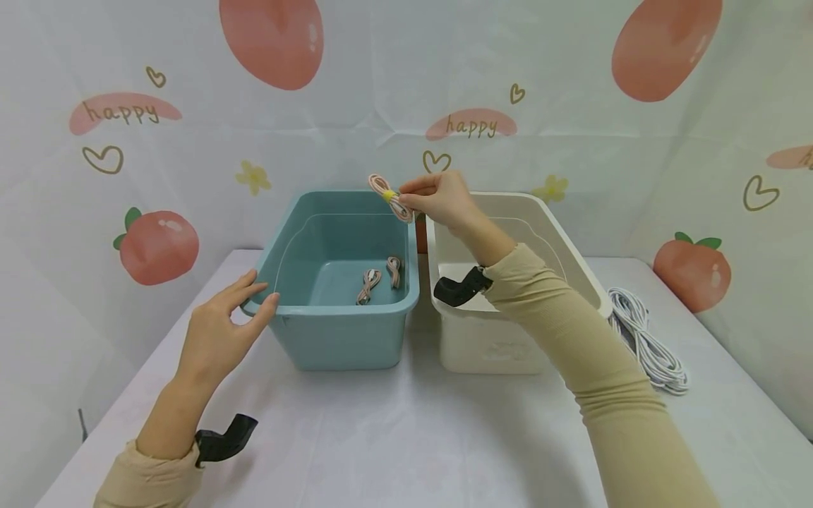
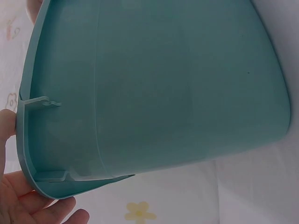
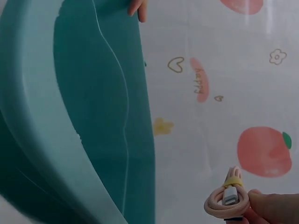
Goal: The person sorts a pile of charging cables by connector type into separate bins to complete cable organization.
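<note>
My right hand [image 1: 444, 201] pinches a coiled pink-and-white charging cable [image 1: 399, 204] bound with a yellow tie, above the back right corner of the teal bin [image 1: 336, 310]. In the right wrist view the cable [image 3: 219, 205] shows its pale connector beside the fingertips. Two more coiled charging cables lie inside the teal bin, one [image 1: 368, 286] nearer the front and the other [image 1: 394, 271] by the right wall. Around the front left corner of that bin, my left hand [image 1: 219, 328] holds the rim [image 2: 21, 144] between thumb and fingers.
An off-white bin [image 1: 492, 346] stands right of the teal one, a narrow gap between them; my right forearm crosses over it and hides part of its inside. A bundle of white cable [image 1: 648, 346] lies on the table farther right. A printed cloth [image 1: 356, 85] hangs behind.
</note>
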Demonstrator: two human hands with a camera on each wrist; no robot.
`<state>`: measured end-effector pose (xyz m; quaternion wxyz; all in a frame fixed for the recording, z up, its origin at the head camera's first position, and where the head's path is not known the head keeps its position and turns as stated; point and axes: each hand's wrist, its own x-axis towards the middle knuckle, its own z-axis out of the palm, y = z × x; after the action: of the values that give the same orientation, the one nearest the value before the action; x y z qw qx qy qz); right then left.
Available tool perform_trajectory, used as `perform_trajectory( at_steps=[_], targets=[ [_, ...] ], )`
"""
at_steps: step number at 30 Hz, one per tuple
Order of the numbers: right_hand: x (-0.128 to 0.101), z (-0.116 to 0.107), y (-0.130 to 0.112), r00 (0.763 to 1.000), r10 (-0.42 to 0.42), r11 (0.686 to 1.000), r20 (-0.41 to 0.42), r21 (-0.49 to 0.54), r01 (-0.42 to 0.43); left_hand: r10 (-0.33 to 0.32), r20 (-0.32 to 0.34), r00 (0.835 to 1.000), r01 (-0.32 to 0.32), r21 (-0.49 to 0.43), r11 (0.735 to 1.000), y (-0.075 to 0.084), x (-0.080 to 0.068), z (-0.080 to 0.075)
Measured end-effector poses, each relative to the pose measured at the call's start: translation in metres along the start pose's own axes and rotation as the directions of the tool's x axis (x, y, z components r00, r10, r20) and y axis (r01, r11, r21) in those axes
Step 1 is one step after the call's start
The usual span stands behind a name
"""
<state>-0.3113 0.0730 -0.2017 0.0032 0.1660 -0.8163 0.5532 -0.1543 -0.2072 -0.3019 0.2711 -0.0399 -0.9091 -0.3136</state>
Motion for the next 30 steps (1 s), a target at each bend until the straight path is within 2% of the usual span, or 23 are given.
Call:
perform_trajectory(
  at_steps=[5, 12, 25, 30],
  targets=[
    [0.009, 0.011, 0.000, 0.999, 0.037, 0.999, 0.015, -0.030, -0.036, 0.011, -0.006, 1.000, -0.011, 0.004, 1.000, -0.001, 0.000, 0.000],
    [0.020, 0.024, 0.000, 0.997, 0.077, 0.997, 0.021, -0.011, -0.077, 0.015, -0.004, 1.000, -0.015, 0.002, 1.000, -0.002, 0.000, 0.000],
    [0.029, 0.046, 0.001, 0.996, 0.086, 0.995, 0.005, 0.050, -0.086, 0.009, -0.002, 1.000, -0.009, 0.000, 1.000, -0.002, -0.001, 0.000],
    [0.032, 0.055, 0.003, 0.996, 0.089, 0.996, -0.003, 0.011, -0.089, 0.012, -0.005, 1.000, -0.012, -0.001, 1.000, -0.001, -0.001, 0.001]
  ],
)
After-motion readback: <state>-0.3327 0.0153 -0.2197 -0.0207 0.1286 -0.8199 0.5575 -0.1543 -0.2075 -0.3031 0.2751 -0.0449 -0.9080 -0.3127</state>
